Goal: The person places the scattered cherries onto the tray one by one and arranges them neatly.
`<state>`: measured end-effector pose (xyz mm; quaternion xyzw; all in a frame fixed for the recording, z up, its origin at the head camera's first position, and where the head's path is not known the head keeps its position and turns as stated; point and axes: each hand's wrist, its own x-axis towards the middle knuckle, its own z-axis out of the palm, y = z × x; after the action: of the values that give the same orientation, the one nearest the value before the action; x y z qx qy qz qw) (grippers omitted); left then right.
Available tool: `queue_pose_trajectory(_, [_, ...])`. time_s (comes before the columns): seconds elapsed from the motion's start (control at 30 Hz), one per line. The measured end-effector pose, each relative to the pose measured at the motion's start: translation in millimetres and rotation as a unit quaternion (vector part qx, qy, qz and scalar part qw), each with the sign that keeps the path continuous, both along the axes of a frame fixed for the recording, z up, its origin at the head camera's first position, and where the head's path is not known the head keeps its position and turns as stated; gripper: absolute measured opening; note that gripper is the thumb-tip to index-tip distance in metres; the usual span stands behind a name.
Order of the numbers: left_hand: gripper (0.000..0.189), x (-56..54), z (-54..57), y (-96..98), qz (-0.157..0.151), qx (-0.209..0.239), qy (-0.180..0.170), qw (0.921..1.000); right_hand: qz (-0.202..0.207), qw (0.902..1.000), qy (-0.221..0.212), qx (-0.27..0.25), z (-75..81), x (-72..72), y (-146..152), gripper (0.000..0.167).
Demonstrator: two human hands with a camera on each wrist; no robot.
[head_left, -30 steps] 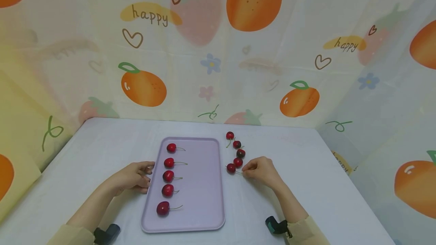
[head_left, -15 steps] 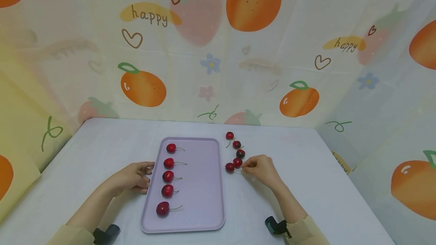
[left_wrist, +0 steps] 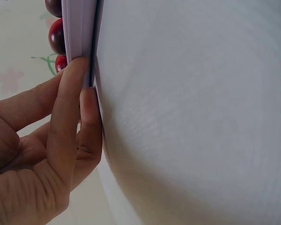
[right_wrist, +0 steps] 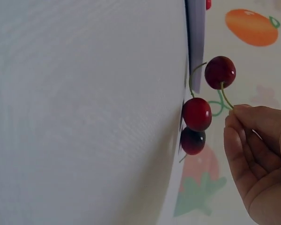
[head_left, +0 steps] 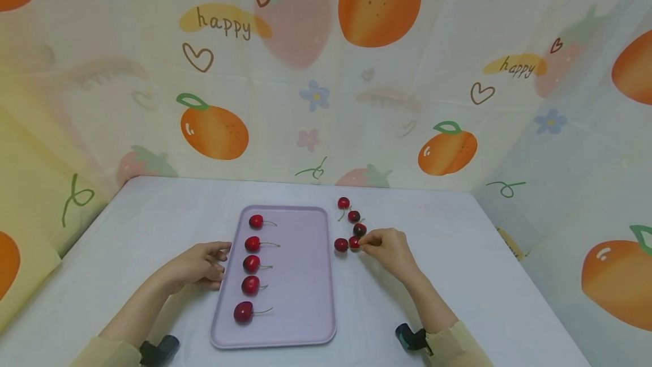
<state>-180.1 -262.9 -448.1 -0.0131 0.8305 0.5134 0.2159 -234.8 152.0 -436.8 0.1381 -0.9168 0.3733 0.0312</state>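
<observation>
One cherry point(head_left: 340, 245) has shifted forward since a second ago — its stem point(right_wrist: 226, 96) pinched by the right hand point(head_left: 389, 251), just beside the tray point(head_left: 300, 276) that the relaxed left hand point(head_left: 196, 265) touches — so lifting seems underway, calling next for a gentle leftward carry.

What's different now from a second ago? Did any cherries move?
Yes, one cherry moved: it shifted a little toward the tray and higher in the head view. The right hand rose in that view too, still pinching the cherry's stem; nothing was let go. The five cherries on the tray, the four others beside it and the left hand at its edge stayed put.
</observation>
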Motion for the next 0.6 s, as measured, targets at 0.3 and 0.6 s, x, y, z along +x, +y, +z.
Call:
queue_pose_trajectory(0.3, [0.075,-0.2,0.9,0.4,0.001,-0.003,-0.003,1.0000,-0.001,0.9997,0.024,0.002,5.1,-1.7,-7,0.006])
queue_pose_trajectory(0.6, [0.075,0.1,0.6,-0.5,-0.004,0.000,-0.002,1.0000,0.004,0.9997,0.020,-0.014,6.1,-7.4,-20,0.006])
